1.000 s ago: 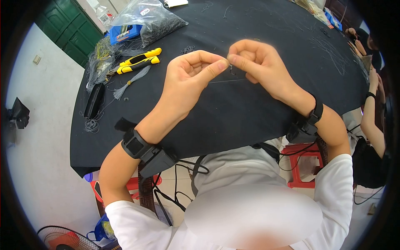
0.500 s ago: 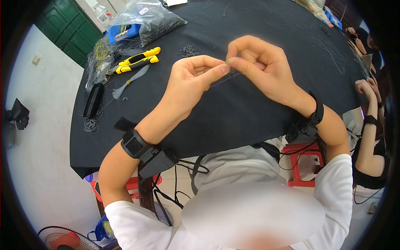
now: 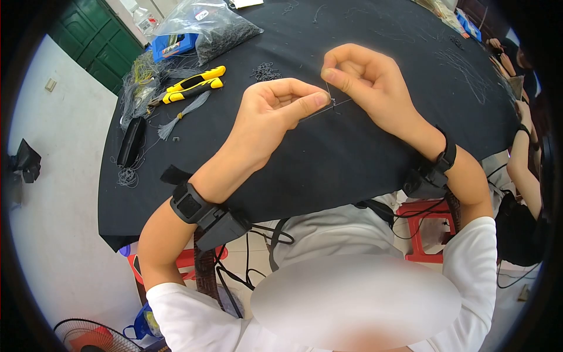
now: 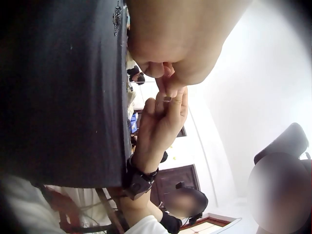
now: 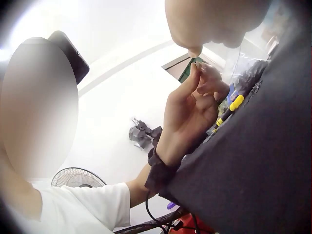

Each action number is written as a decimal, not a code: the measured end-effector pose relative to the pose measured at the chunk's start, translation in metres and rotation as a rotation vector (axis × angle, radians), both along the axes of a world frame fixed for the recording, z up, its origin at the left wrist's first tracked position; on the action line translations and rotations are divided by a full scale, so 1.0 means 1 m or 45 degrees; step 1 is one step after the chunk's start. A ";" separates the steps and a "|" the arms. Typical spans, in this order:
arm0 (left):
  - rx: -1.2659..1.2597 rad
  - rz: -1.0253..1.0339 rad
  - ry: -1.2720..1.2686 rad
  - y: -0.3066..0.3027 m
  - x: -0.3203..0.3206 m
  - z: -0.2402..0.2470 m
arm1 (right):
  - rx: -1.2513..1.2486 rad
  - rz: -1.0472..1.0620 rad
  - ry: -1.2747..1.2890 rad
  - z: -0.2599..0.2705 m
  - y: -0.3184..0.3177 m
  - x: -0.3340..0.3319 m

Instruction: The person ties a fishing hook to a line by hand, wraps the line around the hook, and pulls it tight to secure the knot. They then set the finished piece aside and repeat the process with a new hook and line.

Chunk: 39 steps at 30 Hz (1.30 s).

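Note:
Above the black cloth, the left hand pinches a small dark piece with thin line between thumb and index finger. The right hand, just to its right and slightly higher, pinches the end of a thin line that runs down to the left fingertips. Another stretch of line passes slantwise below the fingers. In the left wrist view the right hand faces the left hand; in the right wrist view the left fingertips sit close under the right hand. Fine detail between the fingers is too small to tell.
On the black table lie a pile of small dark pieces, yellow-black pliers, a bundle of line, a black case and a plastic bag of dark pieces. Other people's arms are at the right.
The fingertips of both hands, close together before, have come apart slightly. The right hand has moved up, with line stretched between them; the left fingertips have shifted slightly right and down.

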<state>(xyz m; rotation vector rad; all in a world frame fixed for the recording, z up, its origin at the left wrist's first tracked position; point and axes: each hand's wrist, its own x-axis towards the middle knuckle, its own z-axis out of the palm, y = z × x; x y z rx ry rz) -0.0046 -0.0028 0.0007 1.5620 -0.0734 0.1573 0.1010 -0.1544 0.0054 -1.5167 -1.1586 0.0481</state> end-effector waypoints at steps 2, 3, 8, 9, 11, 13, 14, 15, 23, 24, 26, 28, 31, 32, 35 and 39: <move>-0.014 0.002 -0.023 0.002 0.000 -0.001 | -0.057 -0.001 0.076 0.000 -0.001 0.001; -0.019 0.013 -0.035 0.002 0.000 -0.001 | -0.085 -0.002 0.115 0.000 -0.001 0.002; -0.024 0.102 -0.117 0.004 0.000 0.000 | -0.150 0.044 0.285 -0.001 -0.002 -0.001; -0.051 0.112 -0.119 0.004 0.000 0.000 | -0.167 0.064 0.307 -0.002 -0.002 -0.001; -0.104 0.132 -0.121 0.005 0.000 0.000 | -0.172 0.132 0.236 -0.004 -0.001 -0.003; -0.161 0.144 -0.120 0.006 0.000 0.000 | -0.169 0.181 0.220 -0.007 0.001 -0.006; -0.189 0.150 -0.118 0.006 0.000 0.000 | -0.164 0.192 0.187 -0.009 0.002 -0.008; -0.203 0.182 -0.131 0.005 0.001 0.000 | -0.158 0.203 0.155 -0.012 0.002 -0.009; -0.160 0.329 -0.178 -0.001 0.002 0.003 | -0.096 0.116 -0.280 -0.005 -0.004 -0.021; -0.106 0.328 -0.200 -0.002 0.002 0.003 | -0.052 0.086 -0.304 -0.002 -0.005 -0.023; 0.002 0.325 -0.242 -0.002 0.003 0.003 | 0.034 0.027 -0.348 0.003 -0.005 -0.026; 0.113 0.274 -0.306 0.002 0.006 -0.004 | 0.053 -0.008 -0.355 0.004 -0.006 -0.025; 0.135 0.219 -0.314 0.001 0.006 -0.005 | 0.076 -0.063 -0.329 0.007 -0.006 -0.021; 0.119 0.204 -0.302 -0.001 0.005 -0.004 | 0.082 -0.083 -0.315 0.008 -0.006 -0.019; 0.290 0.118 -0.216 0.002 0.001 0.001 | 0.086 -0.103 -0.246 0.009 -0.004 -0.014; 0.245 0.067 -0.273 0.000 0.000 0.001 | 0.032 -0.083 -0.149 0.008 -0.005 -0.010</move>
